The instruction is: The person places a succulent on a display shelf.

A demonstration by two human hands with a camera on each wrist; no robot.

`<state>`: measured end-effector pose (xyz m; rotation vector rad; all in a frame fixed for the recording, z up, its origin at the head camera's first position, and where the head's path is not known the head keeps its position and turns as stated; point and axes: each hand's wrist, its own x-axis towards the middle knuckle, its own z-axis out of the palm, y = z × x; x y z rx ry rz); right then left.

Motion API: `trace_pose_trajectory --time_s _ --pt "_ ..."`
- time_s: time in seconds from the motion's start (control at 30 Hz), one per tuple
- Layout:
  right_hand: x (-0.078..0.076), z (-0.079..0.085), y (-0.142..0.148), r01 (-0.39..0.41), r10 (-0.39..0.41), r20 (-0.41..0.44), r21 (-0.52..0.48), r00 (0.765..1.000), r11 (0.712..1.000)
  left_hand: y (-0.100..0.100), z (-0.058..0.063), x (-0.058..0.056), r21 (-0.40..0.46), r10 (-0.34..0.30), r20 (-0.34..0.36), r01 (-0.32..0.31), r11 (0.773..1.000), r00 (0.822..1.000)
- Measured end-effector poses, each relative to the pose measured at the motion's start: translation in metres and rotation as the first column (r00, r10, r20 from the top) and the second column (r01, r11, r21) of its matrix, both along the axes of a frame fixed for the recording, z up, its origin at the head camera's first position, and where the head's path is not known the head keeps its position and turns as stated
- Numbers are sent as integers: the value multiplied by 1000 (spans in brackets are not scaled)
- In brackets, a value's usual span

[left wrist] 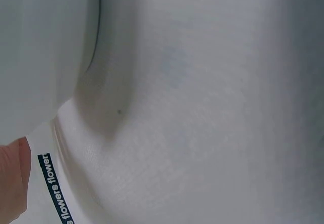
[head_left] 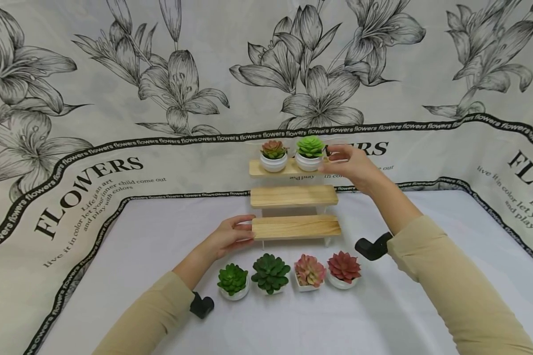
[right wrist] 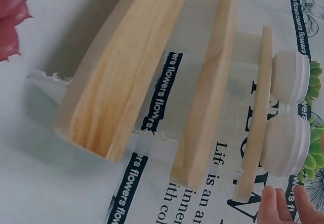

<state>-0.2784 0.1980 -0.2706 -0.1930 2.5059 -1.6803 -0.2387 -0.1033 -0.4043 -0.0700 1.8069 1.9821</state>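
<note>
A three-tier wooden display stand with clear supports stands on the white cloth. On its top tier sit two white-potted artificial succulents: one reddish-green and one bright green. My right hand is at the right side of the bright green succulent's pot, fingers extended. In the right wrist view, its fingertips lie close beside that pot; any contact is unclear. With thumb and fingers, my left hand holds the left end of the lowest tier. Only a bit of skin shows in the left wrist view.
In front of the stand is a row of potted succulents: light green, dark green, pink and red. A flower-printed cloth hangs behind the stand. Black wrist devices protrude near both sleeves.
</note>
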Motion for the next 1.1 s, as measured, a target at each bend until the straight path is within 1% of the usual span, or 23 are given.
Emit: trace_pose_trajectory --time_s 0.1,0.3,0.53,0.67,0.8,0.9,1.1 --pt "6 -4 6 -30 30 0 21 1000 999 0 0 0 1 2 2 -2 1000 1000" --pt "20 -13 18 -126 126 7 -10 992 992 -1 -1 0 4 -2 -2 2 1000 1000" --pt "39 -20 25 -191 191 -20 -12 981 982 -1 -1 0 10 -4 -7 4 1000 1000" --pt "54 -26 31 -214 213 -31 -38 977 976 0 -1 0 12 -2 -3 2 1000 1000" --pt "67 -35 37 -234 232 -39 -48 972 971 0 -1 0 16 0 -1 0 1000 1000" --pt "76 -43 42 -254 252 -40 -41 967 966 0 -1 0 17 -1 -2 1 1000 1000" --pt "91 -61 51 -274 274 -2 -6 962 962 0 -2 0 21 -2 -2 2 1000 1000"
